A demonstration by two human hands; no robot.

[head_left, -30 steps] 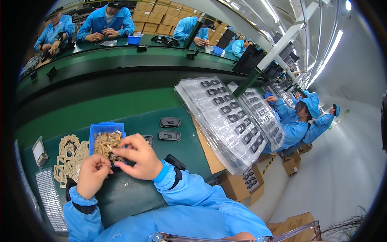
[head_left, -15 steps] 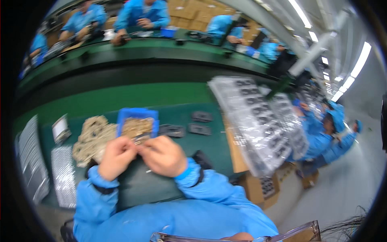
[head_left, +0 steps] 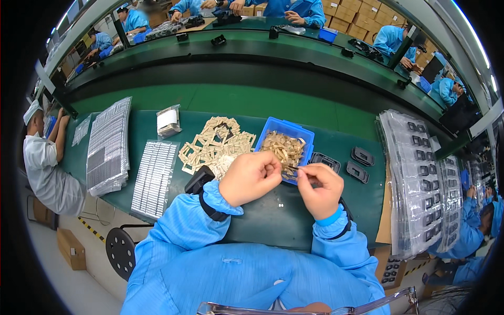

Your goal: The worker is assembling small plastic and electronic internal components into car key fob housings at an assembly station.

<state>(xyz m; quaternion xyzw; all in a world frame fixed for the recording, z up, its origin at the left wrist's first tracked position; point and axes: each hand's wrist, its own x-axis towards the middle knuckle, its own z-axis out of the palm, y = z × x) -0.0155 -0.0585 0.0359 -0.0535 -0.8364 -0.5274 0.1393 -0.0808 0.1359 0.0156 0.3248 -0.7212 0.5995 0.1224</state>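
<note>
My left hand (head_left: pixel 250 178) is closed, thumb against curled fingers, just in front of a blue bin (head_left: pixel 287 126). Thumb and fingers of my right hand (head_left: pixel 321 190) pinch together at the bin's near right corner. Something small and dark shows by those fingertips, too small to name; whatever the left fingers hold is hidden. Small tan strips (head_left: pixel 281 149) fill the bin. Left of it lies a loose pile of beige rectangular frames (head_left: pixel 202 148). A black frame-shaped part (head_left: pixel 325 161) lies right of the bin, with two more black parts (head_left: pixel 363 156) beyond it.
Clear sheets of black parts (head_left: pixel 415 178) are stacked at the right table edge. To the left lie a sheet of small pieces (head_left: pixel 154 176), a stack of grey sheets (head_left: pixel 109 147) and a bagged white pack (head_left: pixel 168 121). Co-workers sit across the green line and at both sides.
The view has swung left and sharpened, so the bench appears farther right. My hands, fingertips together before, are now slightly apart.
</note>
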